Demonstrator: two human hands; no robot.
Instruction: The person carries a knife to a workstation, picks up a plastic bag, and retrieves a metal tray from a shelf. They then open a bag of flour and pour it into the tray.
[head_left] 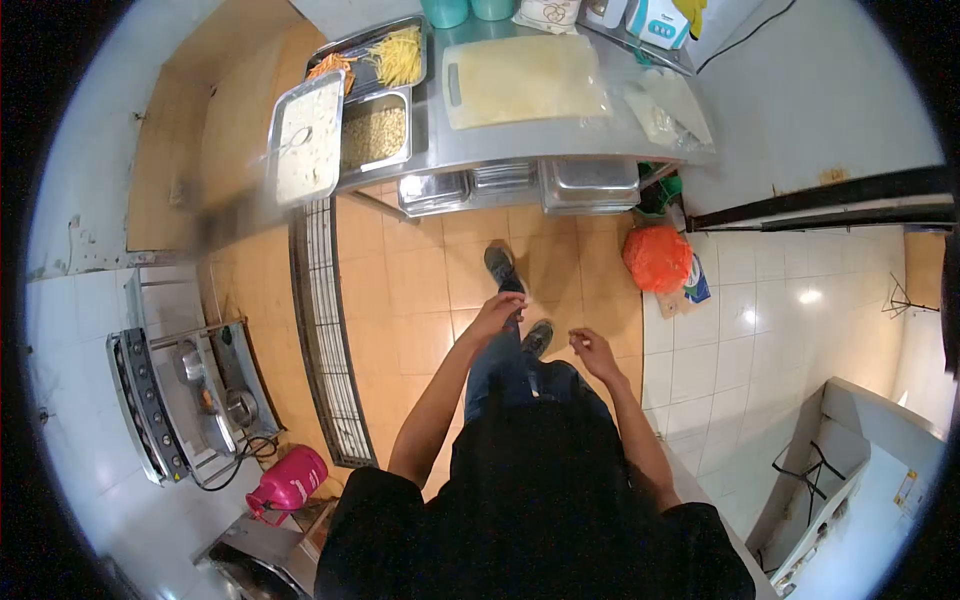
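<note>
My left hand hangs over the tiled floor in front of my body, fingers loosely bent and holding nothing that shows. Level with my hip on the other side is my right hand, its fingers half curled and apart, with no object visible in them. Neither hand touches the steel table ahead. On that table lie a white cutting board, a tray with yellow strips and orange strips, a pan of beige pieces, and a tray of white food with a spoon.
Steel containers sit on the shelf below the tabletop. An orange-red bag rests on the floor at right. Leftward are a metal grate, a stove and a pink gas cylinder. Plastic bags lie at the table's right end.
</note>
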